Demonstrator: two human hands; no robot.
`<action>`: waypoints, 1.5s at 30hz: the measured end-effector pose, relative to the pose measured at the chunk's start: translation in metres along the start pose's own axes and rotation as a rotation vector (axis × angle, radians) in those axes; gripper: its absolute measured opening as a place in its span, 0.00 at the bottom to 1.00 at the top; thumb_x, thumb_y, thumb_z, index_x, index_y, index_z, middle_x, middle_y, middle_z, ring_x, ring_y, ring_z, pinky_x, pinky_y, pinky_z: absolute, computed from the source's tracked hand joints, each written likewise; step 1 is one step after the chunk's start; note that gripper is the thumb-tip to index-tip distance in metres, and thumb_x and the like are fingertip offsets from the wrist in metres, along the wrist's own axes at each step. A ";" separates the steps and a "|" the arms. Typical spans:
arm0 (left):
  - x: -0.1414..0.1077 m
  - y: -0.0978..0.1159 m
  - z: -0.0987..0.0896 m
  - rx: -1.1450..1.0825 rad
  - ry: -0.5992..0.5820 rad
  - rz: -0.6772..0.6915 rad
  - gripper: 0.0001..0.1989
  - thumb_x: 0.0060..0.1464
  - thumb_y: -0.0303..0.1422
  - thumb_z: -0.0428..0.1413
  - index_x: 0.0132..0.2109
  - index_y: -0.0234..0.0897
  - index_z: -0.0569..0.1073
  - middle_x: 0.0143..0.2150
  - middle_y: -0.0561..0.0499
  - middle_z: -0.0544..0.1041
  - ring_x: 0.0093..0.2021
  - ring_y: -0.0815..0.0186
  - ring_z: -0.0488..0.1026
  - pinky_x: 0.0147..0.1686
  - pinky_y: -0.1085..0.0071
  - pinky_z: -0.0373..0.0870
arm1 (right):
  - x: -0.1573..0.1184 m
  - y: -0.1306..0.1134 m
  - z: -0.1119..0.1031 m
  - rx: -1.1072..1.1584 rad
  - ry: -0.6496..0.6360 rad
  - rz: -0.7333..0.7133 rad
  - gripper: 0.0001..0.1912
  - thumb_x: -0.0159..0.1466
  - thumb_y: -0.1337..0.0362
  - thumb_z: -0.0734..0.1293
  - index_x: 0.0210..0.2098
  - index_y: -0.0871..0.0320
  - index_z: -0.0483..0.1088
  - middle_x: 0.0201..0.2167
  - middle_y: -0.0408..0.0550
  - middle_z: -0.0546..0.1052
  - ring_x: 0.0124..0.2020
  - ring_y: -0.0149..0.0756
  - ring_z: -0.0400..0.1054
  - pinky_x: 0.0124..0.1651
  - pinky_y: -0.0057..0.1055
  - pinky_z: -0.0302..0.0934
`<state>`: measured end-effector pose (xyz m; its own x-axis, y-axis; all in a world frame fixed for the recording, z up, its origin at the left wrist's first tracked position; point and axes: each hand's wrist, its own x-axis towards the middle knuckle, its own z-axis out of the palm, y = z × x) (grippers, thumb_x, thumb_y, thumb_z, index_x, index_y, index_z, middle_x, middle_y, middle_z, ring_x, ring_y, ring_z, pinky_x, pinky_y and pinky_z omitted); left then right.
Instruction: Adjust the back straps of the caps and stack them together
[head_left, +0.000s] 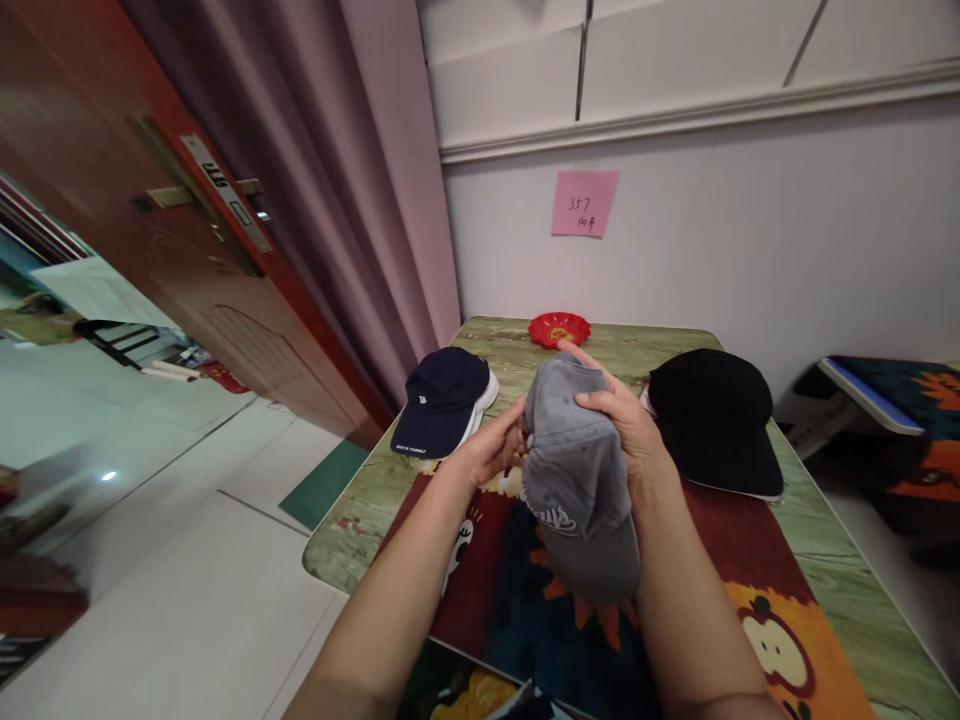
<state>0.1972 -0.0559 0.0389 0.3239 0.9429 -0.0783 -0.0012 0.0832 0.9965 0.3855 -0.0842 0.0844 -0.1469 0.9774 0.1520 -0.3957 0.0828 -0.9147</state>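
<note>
A grey baseball cap [574, 450] with white lettering is held up over the table, its brim pointing down toward me. My left hand [496, 440] grips the cap's left edge, its fingertips partly hidden behind it. On the other side my right hand [624, 415] is closed on the crown, thumb on top. To the left lies a navy cap [439, 400] on top of a white cap [486, 400]. A black cap [712, 420] sits on the right, with a pale edge showing under it.
A patterned mat [525, 570] covers the near part of the wood-look table [341, 540]. At the back stands a red scalloped dish [541, 330]. A pink note [585, 203] is on the wall, and an open door [247, 300] stands left.
</note>
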 end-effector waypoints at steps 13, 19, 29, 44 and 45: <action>0.018 0.027 0.003 0.052 0.218 0.388 0.08 0.49 0.30 0.59 0.34 0.38 0.66 0.25 0.59 0.68 0.24 0.74 0.63 0.25 0.78 0.57 | 0.009 0.010 -0.057 -0.576 0.071 -0.370 0.45 0.58 0.68 0.67 0.72 0.52 0.48 0.43 0.50 0.79 0.42 0.40 0.74 0.48 0.40 0.68; 0.003 -0.017 0.006 0.061 0.171 0.204 0.15 0.44 0.26 0.55 0.43 0.38 0.70 0.33 0.55 0.74 0.30 0.70 0.69 0.31 0.77 0.63 | 0.005 0.012 -0.064 -0.689 -0.194 0.052 0.16 0.60 0.53 0.71 0.40 0.59 0.77 0.31 0.48 0.77 0.32 0.36 0.70 0.37 0.32 0.64; -0.012 -0.004 0.011 0.053 0.111 0.222 0.08 0.51 0.36 0.59 0.37 0.37 0.73 0.29 0.56 0.69 0.28 0.71 0.63 0.31 0.75 0.61 | 0.014 0.024 -0.037 -0.470 0.080 -0.021 0.25 0.65 0.37 0.60 0.35 0.54 0.64 0.18 0.37 0.62 0.16 0.27 0.52 0.19 0.25 0.49; -0.012 -0.003 0.022 0.038 0.315 0.359 0.09 0.54 0.38 0.61 0.35 0.36 0.75 0.34 0.51 0.75 0.34 0.68 0.69 0.37 0.73 0.66 | 0.010 0.020 -0.022 -0.732 -0.086 -0.048 0.22 0.63 0.46 0.66 0.29 0.60 0.74 0.22 0.42 0.69 0.24 0.30 0.58 0.27 0.28 0.51; -0.012 -0.002 0.023 0.050 0.317 0.368 0.08 0.54 0.37 0.60 0.36 0.36 0.74 0.34 0.51 0.75 0.35 0.67 0.70 0.39 0.73 0.66 | 0.010 0.023 -0.021 -0.734 -0.124 -0.022 0.21 0.61 0.46 0.68 0.29 0.60 0.74 0.23 0.42 0.70 0.25 0.30 0.59 0.28 0.28 0.51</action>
<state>0.2151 -0.0747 0.0382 0.0067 0.9592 0.2828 -0.0135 -0.2827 0.9591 0.3943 -0.0683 0.0572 -0.2648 0.9484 0.1746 0.3010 0.2533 -0.9194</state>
